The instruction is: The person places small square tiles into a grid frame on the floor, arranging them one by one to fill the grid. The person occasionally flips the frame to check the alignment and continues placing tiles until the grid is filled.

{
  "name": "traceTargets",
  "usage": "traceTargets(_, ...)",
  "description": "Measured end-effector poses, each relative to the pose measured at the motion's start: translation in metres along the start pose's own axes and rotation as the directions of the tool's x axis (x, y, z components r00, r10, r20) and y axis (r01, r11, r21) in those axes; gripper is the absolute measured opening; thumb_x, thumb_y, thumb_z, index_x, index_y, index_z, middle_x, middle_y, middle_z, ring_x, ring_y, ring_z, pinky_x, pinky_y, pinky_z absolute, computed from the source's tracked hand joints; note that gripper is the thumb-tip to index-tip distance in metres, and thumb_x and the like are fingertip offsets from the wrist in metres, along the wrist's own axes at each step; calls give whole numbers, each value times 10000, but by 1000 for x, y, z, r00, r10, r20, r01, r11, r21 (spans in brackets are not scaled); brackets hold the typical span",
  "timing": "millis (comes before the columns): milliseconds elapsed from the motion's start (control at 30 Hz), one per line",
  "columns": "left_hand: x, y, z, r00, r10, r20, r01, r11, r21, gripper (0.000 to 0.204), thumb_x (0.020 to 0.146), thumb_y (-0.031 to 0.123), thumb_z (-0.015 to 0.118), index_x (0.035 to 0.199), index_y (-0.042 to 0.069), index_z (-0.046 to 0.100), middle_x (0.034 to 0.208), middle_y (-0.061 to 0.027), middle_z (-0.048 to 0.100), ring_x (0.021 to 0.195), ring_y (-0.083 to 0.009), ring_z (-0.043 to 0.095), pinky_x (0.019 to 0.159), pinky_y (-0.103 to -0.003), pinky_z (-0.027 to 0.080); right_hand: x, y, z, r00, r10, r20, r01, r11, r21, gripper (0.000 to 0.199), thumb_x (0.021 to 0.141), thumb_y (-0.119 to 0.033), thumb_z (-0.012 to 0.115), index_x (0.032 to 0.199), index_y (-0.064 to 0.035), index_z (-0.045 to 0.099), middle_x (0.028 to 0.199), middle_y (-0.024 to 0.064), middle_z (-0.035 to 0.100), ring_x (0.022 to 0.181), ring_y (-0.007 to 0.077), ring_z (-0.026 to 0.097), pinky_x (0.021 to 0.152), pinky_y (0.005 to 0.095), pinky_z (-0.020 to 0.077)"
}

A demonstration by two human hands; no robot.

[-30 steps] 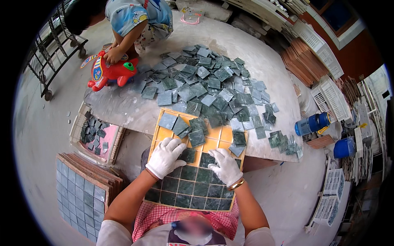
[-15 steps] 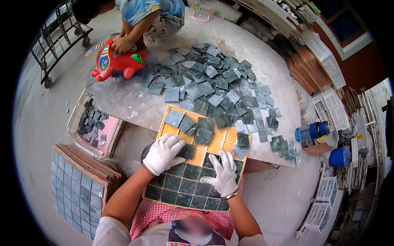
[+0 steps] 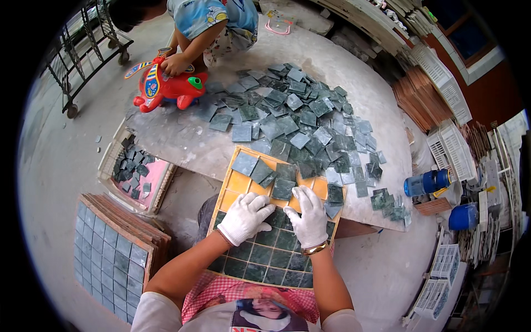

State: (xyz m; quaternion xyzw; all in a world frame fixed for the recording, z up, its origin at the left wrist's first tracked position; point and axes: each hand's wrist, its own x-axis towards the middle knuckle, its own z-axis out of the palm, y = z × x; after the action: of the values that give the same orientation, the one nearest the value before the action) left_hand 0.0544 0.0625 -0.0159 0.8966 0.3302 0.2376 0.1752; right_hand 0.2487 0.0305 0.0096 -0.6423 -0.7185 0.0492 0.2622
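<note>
A shallow wooden tray (image 3: 228, 195) with a yellow base and thin dividers rests on my lap, against the table. Rows of dark green square tiles (image 3: 262, 254) fill its near part. My left hand (image 3: 246, 217), in a white glove, lies on the tray with fingers stretched over the edge of the laid tiles and thumb apart. Just right of it is my right hand (image 3: 308, 217), also gloved, its fingertips by a loose dark tile (image 3: 282, 188) and its thumb low on the laid row. Whatever lies under the fingertips is hidden. Other loose tiles (image 3: 244, 164) lie in the tray's far part.
Beyond the tray, a heap of loose tiles (image 3: 298, 110) covers the table (image 3: 171, 135). Someone bends over a red toy plane (image 3: 171, 88) at the far left. Left are a crate of tile pieces (image 3: 105, 166) and stacked tiled panels (image 3: 110, 249); right, a blue jug (image 3: 426, 182).
Both hands have drawn together over the tray's middle. My left hand moved right and nearer to me; my right hand reached farther forward. The view has shifted slightly.
</note>
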Motion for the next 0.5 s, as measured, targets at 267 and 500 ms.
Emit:
traceTargets(267, 16, -15, -21, 952, -85, -294, 140, 975, 174, 562, 635, 215, 772, 1158, 138, 581, 1157, -82, 537, 1047, -285, 520, 867, -407, 444, 20, 20, 19, 993, -79, 83, 88, 991, -105, 588, 762, -259, 721, 1257, -36, 496, 1260, 156, 510, 1083, 309, 560, 891, 389, 480)
traceTargets(500, 64, -57, -41, 988, -15, 155, -21, 974, 225, 568, 622, 190, 769, 1154, 154, 574, 1184, -55, 532, 1019, -265, 557, 799, -390, 514, 19, 14, 3, 844, 428, 322, -516, 489, 703, 258, 928, -81, 499, 1155, 28, 557, 1026, 98, 612, 557, 82, 559, 503, 217, 481)
